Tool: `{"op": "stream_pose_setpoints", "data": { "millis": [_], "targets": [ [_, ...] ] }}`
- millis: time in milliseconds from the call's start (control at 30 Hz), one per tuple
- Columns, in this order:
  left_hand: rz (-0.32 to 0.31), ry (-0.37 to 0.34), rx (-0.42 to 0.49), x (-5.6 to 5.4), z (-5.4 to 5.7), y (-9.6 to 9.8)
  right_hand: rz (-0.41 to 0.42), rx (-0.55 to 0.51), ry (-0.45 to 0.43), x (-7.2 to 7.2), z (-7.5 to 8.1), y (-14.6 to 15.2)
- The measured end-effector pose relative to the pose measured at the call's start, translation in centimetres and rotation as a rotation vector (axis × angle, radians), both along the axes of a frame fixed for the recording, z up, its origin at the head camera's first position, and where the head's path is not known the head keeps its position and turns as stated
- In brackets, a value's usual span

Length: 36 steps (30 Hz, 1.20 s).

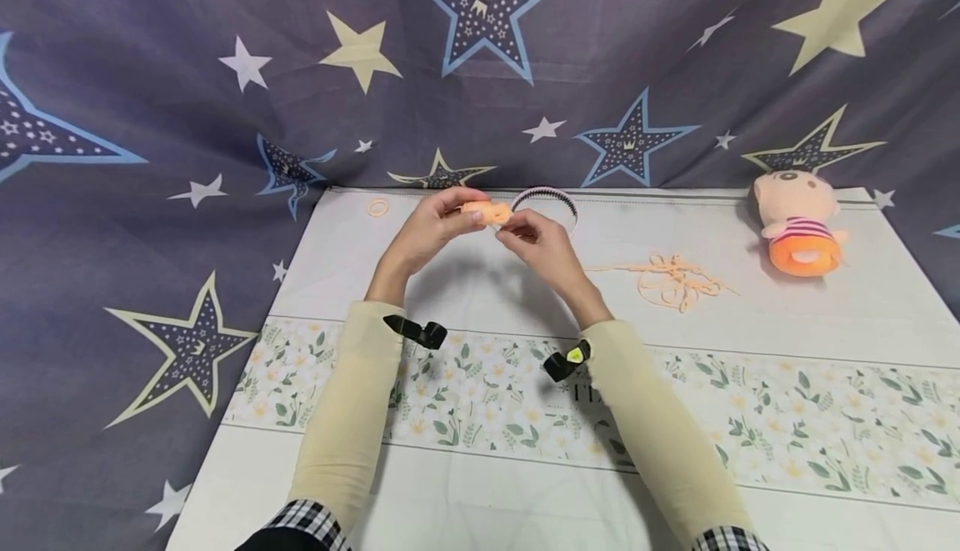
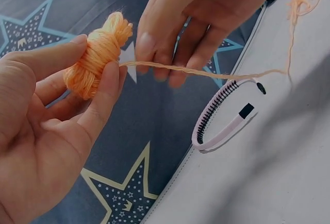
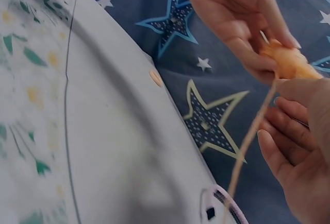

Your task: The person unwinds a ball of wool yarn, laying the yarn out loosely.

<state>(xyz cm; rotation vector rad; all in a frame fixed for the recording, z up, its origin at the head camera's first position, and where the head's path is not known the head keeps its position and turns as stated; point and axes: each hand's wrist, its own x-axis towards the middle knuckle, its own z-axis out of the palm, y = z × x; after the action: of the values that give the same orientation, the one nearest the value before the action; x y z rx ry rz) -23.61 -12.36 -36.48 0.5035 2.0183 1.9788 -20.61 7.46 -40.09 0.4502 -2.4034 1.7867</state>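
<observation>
The left hand (image 2: 51, 131) had its grip closed around a small orange yarn bundle (image 2: 94, 62), raised above the far part of the tabletop (image 1: 750, 222), with thumb and fingers on its sides. The right hand (image 1: 549, 252) was just beside it, its grip rather open with fingers relaxed, and the yarn strand (image 2: 211, 74) passed by the fingertips.

The yarn bundle (image 2: 95, 54) is orange, the table (image 1: 487, 501) white, the headband (image 2: 223, 135) at its far edge pink and black, the doll (image 1: 802, 232) near its far-right corner purple-striped above orange
</observation>
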Motion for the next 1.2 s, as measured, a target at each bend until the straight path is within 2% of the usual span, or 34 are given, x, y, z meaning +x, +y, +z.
{"op": "stream_pose_setpoints", "data": {
  "millis": [133, 200, 367, 467, 933, 1000, 1200],
  "targets": [
    [0.002, 0.008, -0.013, 0.0, 0.1, -0.1, 0.005, -0.004, -0.008, 0.0, -0.2, -1.0],
    [0.001, 0.011, -0.015, 0.0, 0.1, -0.2, 0.008, -0.022, -0.015, 0.2, 0.2, -1.2],
    [-0.001, 0.006, -0.001, 0.0, 0.3, -0.5, 0.014, -0.074, -0.018, 0.3, 0.2, -1.0],
    [0.010, 0.006, -0.005, 0.0, 0.3, -0.6, -0.001, -0.081, 0.002, 0.1, -0.1, -0.4],
    [0.035, 0.019, -0.017, 0.0, 0.1, -1.2, -0.130, -0.071, 0.022, 1.1, 1.2, 3.6],
    [0.037, 0.020, -0.015, 0.0, 0.1, -1.3, -0.147, -0.081, 0.026, 1.2, 1.5, 4.5],
    [0.038, 0.013, -0.004, -0.2, -0.1, -1.4, -0.193, -0.085, 0.029, 3.0, 3.6, 6.4]
  ]
}}
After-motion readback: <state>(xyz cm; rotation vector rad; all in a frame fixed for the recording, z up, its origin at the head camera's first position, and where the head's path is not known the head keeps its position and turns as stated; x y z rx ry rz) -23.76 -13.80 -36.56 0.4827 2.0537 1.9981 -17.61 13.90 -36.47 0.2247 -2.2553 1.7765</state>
